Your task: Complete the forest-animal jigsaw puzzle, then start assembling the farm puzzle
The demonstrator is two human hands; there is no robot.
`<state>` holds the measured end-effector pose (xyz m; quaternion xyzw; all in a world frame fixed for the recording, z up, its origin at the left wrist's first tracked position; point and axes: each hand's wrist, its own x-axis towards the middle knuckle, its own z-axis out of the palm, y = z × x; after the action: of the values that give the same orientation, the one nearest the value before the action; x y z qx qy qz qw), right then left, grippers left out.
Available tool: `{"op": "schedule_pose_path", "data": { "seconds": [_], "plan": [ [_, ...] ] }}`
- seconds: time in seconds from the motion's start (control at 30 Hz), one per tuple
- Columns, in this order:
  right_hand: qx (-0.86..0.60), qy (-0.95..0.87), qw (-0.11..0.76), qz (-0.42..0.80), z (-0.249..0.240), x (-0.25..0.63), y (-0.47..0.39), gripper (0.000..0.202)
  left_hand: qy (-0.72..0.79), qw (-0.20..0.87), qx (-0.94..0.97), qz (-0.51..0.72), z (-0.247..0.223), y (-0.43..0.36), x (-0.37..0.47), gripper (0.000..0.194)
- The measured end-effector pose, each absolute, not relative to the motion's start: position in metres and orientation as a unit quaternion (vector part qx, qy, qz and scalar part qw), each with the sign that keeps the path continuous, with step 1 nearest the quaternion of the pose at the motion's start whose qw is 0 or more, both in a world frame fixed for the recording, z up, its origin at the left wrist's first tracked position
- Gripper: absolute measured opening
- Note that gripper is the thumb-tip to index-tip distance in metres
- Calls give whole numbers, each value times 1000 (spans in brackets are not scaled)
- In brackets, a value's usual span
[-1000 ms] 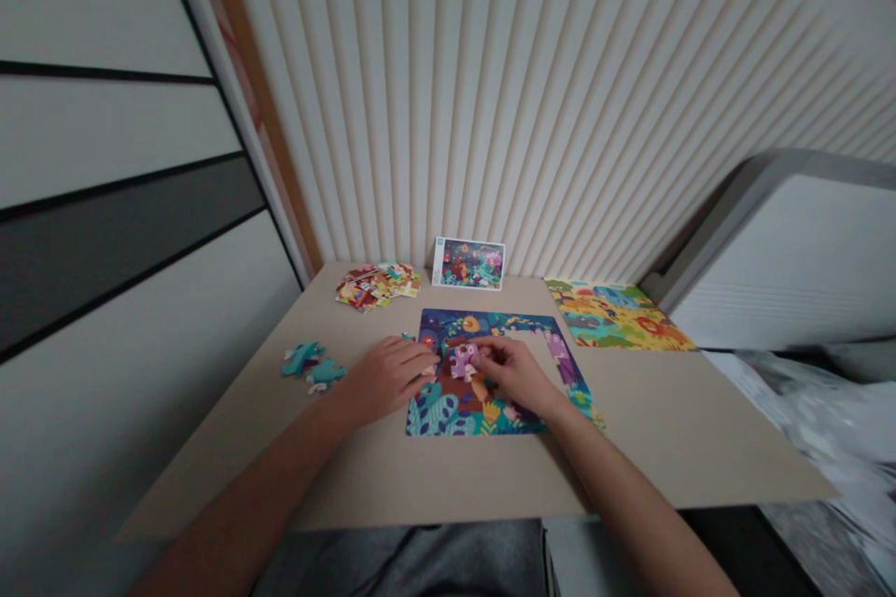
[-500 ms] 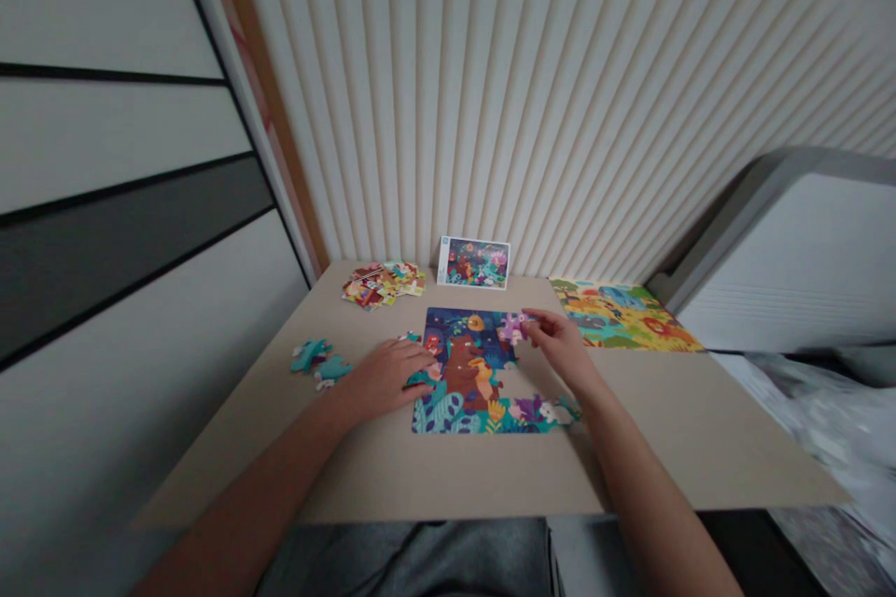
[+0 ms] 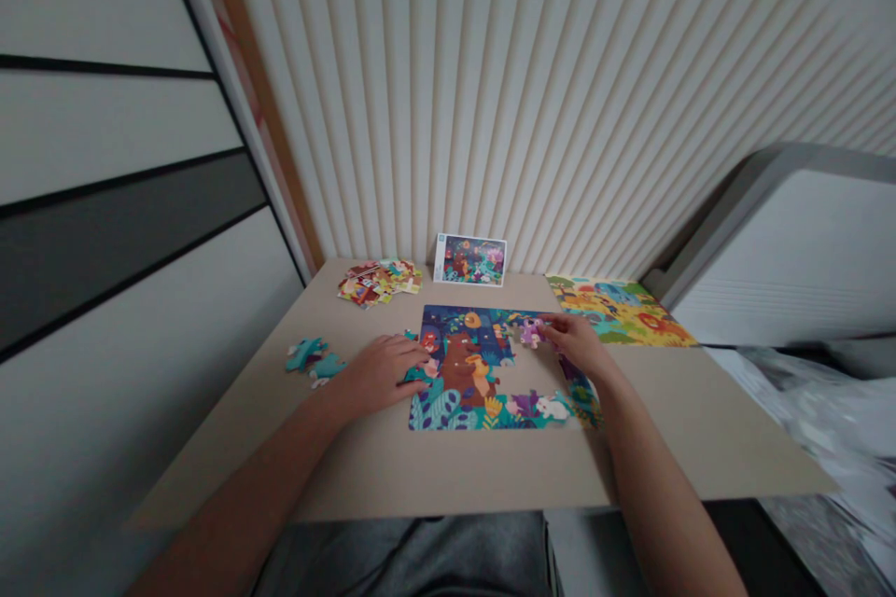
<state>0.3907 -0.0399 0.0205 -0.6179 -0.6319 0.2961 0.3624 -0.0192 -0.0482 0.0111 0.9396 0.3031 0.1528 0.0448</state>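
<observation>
A partly assembled jigsaw puzzle (image 3: 462, 364) with a brown bear lies on the table, with a gap in its right half. My left hand (image 3: 384, 375) rests palm down at its left edge, fingers spread and touching the pieces there. My right hand (image 3: 575, 340) pinches a pink-purple puzzle piece (image 3: 531, 333) over the gap, near the top right. Part of the puzzle's right side is hidden under that hand and forearm. Left of my left hand lie several loose teal puzzle pieces (image 3: 306, 354).
A picture card (image 3: 469, 260) of the bear scene leans against the pleated wall (image 3: 420, 93). At the back left is a pile of red and yellow puzzle pieces (image 3: 378, 282). A yellow animal puzzle (image 3: 623, 310) lies at the back right, near a grey-white panel (image 3: 791, 252).
My right hand has moved right with the pink-purple piece, away from the assembled left part. More of the puzzle's top and right border now shows. My left hand stays at the left edge.
</observation>
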Motion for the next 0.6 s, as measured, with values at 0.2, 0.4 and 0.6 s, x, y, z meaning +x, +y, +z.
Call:
{"op": "schedule_pose_path", "data": {
  "seconds": [0.2,0.4,0.6],
  "plan": [
    [-622,-654,341,264,16,383,-38,49,354,15,918,179,12,-44,-25,35],
    [-630,-666,319,243,13,379,-37,48,375,12,907,191,11,-39,-27,28],
    [-648,-671,296,206,8,378,-35,44,423,-2,890,169,11,-42,-26,25]
  ]
}}
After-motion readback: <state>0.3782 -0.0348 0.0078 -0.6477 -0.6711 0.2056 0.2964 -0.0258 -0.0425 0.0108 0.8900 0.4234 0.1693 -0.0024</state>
